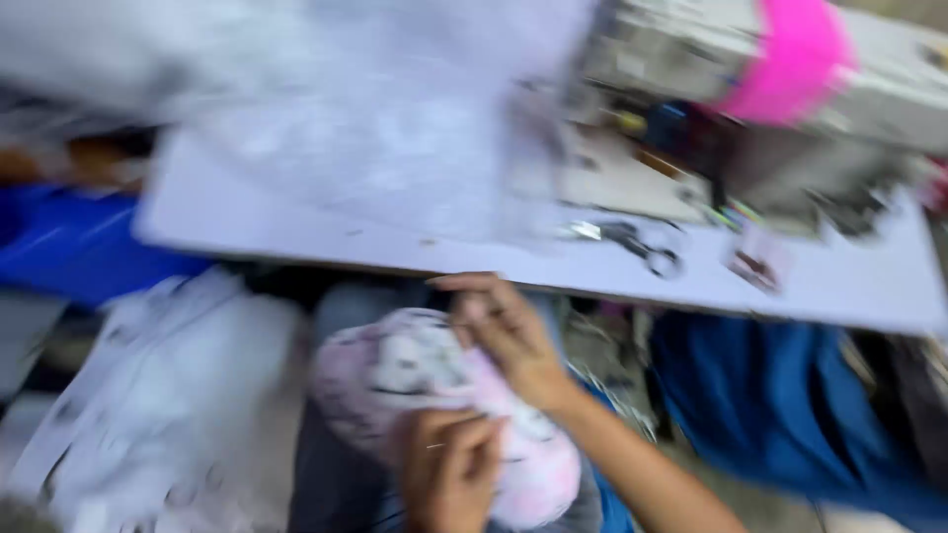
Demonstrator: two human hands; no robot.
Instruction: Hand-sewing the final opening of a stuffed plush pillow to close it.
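Blurred view down at lap, in front of white table (247, 232). Pink-and-white patterned cloth bundle (434, 380) rests on lap, just below table edge. Left hand (449, 469) at bundle's near side, fingers pinched closed around thin needle-like sliver; too blurred to be sure. Right hand (509, 336) lies on top of bundle, fingers curled, pressing cloth. White fabric (395, 128) spread on table. Scissors (632, 242) near table edge. Sewing machine (750, 89) at far right, with pink piece (790, 59) on it. Blue cloth (780, 405) under table at right.
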